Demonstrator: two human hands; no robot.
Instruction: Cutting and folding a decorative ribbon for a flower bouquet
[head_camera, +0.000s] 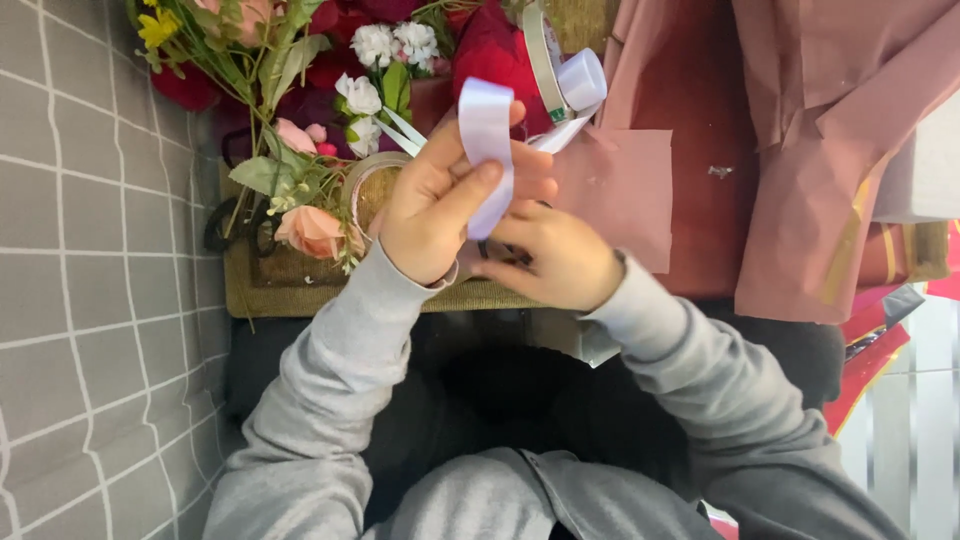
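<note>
A pale lilac satin ribbon strip (487, 140) is pinched by the left hand (435, 205) and looped; its lower end is gripped by the right hand (555, 255), near the artificial flower bouquet (300, 120) at far left. A steady fold seems required.

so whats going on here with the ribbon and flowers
A person in grey sleeves holds a strip of pale lilac ribbon looped over the left hand, thumb pressing it down. The right hand pinches the lower end just beneath. Behind them lie artificial flowers on a burlap mat, a ribbon roll and pink paper.
</note>
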